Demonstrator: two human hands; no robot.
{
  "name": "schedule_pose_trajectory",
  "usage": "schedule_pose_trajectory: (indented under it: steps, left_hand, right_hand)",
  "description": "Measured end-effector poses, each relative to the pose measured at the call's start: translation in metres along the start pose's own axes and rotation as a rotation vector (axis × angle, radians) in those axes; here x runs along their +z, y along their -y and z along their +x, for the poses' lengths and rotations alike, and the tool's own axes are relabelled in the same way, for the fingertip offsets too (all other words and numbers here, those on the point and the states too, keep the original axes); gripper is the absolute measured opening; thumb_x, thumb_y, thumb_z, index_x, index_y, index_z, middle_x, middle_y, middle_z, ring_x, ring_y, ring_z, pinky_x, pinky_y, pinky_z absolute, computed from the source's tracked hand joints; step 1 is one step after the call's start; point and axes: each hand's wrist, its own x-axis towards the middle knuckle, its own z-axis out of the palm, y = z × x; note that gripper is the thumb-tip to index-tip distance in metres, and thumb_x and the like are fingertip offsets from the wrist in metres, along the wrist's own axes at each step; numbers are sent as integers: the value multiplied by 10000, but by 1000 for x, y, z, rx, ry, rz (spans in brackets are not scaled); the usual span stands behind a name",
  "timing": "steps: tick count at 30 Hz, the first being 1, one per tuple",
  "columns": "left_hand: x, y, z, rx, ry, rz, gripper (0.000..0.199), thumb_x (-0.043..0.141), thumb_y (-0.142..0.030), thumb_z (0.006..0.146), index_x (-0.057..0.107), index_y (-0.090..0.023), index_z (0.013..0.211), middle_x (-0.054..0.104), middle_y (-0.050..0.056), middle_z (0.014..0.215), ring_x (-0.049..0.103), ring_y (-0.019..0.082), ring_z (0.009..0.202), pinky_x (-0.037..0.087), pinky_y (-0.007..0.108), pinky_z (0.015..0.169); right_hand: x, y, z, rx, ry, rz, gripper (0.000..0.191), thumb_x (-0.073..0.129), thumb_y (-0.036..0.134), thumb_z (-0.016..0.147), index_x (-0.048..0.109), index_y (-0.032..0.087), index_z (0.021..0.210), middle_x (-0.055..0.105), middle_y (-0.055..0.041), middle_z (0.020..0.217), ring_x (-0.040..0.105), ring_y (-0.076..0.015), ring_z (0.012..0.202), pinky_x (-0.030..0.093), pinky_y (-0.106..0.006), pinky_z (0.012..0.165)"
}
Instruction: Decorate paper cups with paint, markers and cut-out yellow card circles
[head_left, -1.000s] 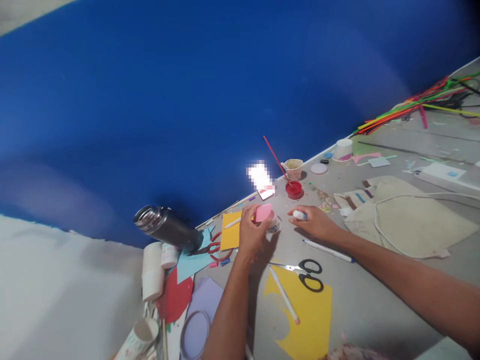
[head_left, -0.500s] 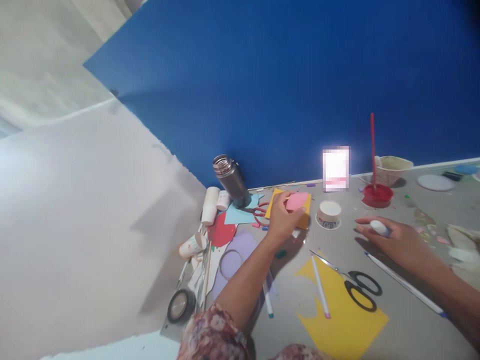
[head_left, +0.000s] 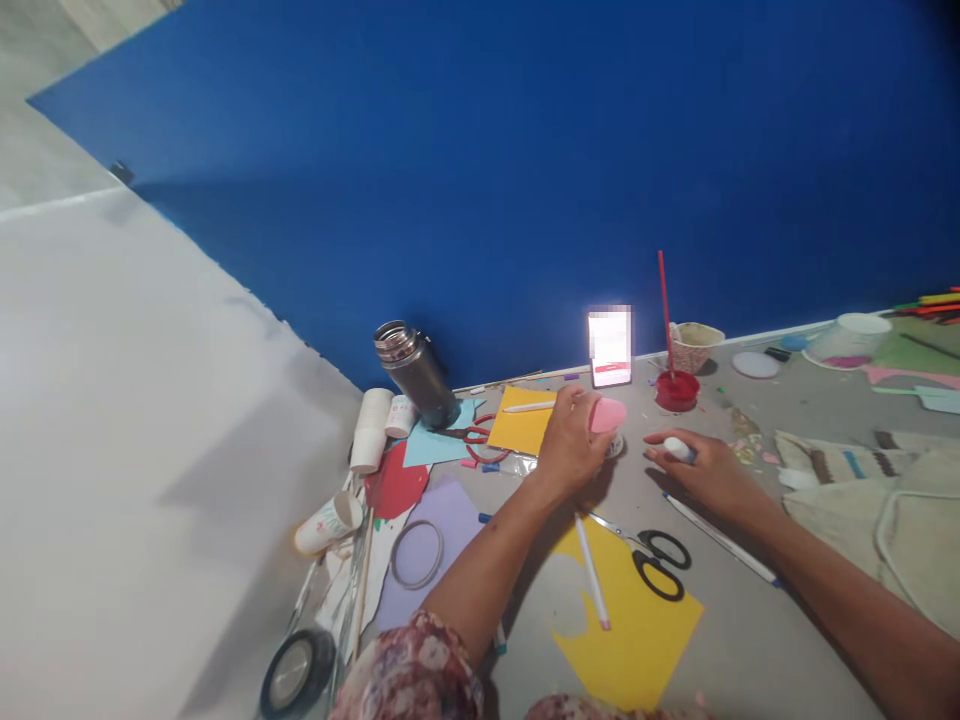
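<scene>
Grasping a rounded pink paper piece (head_left: 608, 415) between the thumb and fingers of the left hand (head_left: 576, 437), over the grey tabletop (head_left: 742, 645) and in front of a mostly hidden white paper cup with dark print (head_left: 616, 447). Cannot tell any contact between paper and cup. Curling the right hand (head_left: 701, 465) around a small white object with a rounded end (head_left: 679, 450), to the right of the cup; cannot make out its full shape. Showing just below that hand a slim white pen with blue ends (head_left: 721, 540), laid at a slant. Nearer the body, showing metal scissors with black handles (head_left: 642, 543) and a white marker with a pink end (head_left: 592, 572), both lying partly across a cut sheet of yellow paper (head_left: 637, 645). Just beyond the left wrist, showing a yellow paper square (head_left: 517, 432) beside red-handled pliers (head_left: 469, 436). Farther back, showing a phone with a bright screen (head_left: 611, 375) propped near the blue wall (head_left: 487, 200), then a round red pot (head_left: 677, 393) with a thin red stick (head_left: 664, 310) standing in it
</scene>
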Motion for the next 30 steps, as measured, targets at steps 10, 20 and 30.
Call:
schedule_pose_trajectory:
  steps: [10,20,30]
  left_hand:
    - [1,6,-1,3,113,124,596,729,-266,863,545,-223,1429,433,156,1582,428,339,1481,395,530,1223]
    - [-3,8,3,-56,96,-76,542,575,-378,989,515,-226,1506,413,143,1662,338,309,1569,276,534,1291]
    - [3,13,19,-85,127,-132,706,810,-392,805,598,-210,1454,527,151,1582,478,334,1473,369,517,1237]
  right_hand:
    - [-5,9,1,-1,-6,-44,397,614,516,806,798,199,957,760,-52,720,661,-229,628,505,-328,614]
    - [-5,13,-2,-1,0,-20,391,636,477,822,796,211,1060,803,-48,818,700,-229,669,531,-321,624]
    - [-2,9,-1,-55,11,-59,359,629,437,846,792,212,1074,829,-66,920,743,-252,745,560,-341,687]
